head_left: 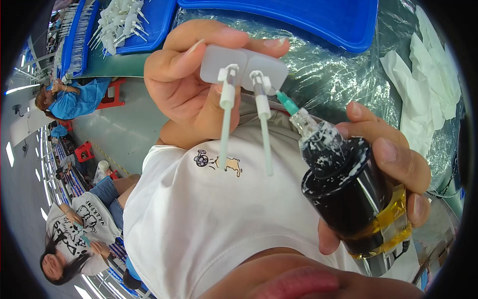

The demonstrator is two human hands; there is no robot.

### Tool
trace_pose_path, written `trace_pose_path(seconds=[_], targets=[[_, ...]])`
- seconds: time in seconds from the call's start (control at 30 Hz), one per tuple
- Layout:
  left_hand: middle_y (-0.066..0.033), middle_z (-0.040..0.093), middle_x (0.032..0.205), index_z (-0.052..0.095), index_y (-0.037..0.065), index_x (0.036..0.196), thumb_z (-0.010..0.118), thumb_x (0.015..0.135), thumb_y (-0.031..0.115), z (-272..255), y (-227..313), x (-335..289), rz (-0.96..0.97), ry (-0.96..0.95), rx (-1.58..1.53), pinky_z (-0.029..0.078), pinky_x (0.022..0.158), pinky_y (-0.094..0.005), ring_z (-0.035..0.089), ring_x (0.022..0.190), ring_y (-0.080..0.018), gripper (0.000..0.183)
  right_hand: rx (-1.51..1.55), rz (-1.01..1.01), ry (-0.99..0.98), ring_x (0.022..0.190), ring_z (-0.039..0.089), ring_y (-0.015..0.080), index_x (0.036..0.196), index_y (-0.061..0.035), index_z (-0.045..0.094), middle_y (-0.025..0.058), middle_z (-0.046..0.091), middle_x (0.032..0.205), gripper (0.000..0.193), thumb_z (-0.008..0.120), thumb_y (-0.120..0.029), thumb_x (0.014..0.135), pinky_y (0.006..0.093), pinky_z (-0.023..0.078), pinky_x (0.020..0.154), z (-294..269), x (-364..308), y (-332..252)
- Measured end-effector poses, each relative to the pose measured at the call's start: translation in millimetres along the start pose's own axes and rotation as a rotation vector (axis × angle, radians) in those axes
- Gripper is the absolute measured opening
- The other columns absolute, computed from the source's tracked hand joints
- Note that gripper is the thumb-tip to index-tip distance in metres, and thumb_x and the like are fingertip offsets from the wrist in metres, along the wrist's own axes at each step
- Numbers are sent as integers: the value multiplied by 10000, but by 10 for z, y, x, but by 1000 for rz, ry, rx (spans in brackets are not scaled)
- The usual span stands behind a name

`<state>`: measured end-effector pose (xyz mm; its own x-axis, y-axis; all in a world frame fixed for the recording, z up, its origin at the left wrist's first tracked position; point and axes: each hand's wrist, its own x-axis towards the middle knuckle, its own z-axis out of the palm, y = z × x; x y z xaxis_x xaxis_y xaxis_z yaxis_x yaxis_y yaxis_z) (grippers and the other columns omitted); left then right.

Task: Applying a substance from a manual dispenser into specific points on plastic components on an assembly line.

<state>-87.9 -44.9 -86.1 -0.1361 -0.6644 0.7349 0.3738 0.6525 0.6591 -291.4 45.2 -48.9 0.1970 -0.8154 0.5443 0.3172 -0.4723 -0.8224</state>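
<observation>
My left hand [181, 84] pinches two pale, flat plastic pieces with rounded corners [266, 62], side by side, between fingers and thumb. A white fitting stands on each piece, with a thin tube [265, 142] hanging down from it. In my right hand [398, 154] is a black cylindrical dispenser [343, 194], wrapped with yellow tape and smeared with white residue at its front. Its green-hubbed needle [287, 103] points up and left at the right-hand piece, close by the fitting's base. Whether the needle's tip touches cannot be made out.
A blue tray [294, 15] lies at the far side on plastic film [328, 79]. Another blue tray [152, 37] at far left holds several white tubed pieces [119, 22]. Crumpled white tissue [423, 84] lies at right. People sit at the left, with red stools [112, 94].
</observation>
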Motion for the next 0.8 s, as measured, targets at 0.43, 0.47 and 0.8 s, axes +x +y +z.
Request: trace_pose_path(seconds=[0.43, 0.47, 0.8], targets=[[-135, 469, 1128, 443, 158, 1181, 621, 851, 122, -67, 133, -4, -112, -30, 27, 557, 785, -510, 610, 955, -347, 377, 9, -98, -68, 1117, 480, 378, 1299, -72, 353, 289, 484, 1137, 844, 829, -191, 612, 471, 238, 1057, -18, 17, 62], [-135, 469, 1128, 443, 158, 1181, 621, 851, 122, -70, 116, 3, -109, -29, 27, 557, 785, -510, 610, 955, -347, 377, 14, -103, -66, 1116, 482, 374, 1298, -74, 356, 286, 484, 1139, 859, 839, -190, 597, 471, 230, 1062, -19, 18, 52], [-164, 451, 1122, 392, 53, 1098, 588, 777, -115, -113, 18, 64, 22, 68, -127, 477, 897, -529, 565, 1034, -305, 412, 40, -89, -225, 1070, 516, 353, 1306, -100, 341, 221, 497, 1112, 1030, 917, -246, 465, 477, 224, 1083, -172, 96, 70]])
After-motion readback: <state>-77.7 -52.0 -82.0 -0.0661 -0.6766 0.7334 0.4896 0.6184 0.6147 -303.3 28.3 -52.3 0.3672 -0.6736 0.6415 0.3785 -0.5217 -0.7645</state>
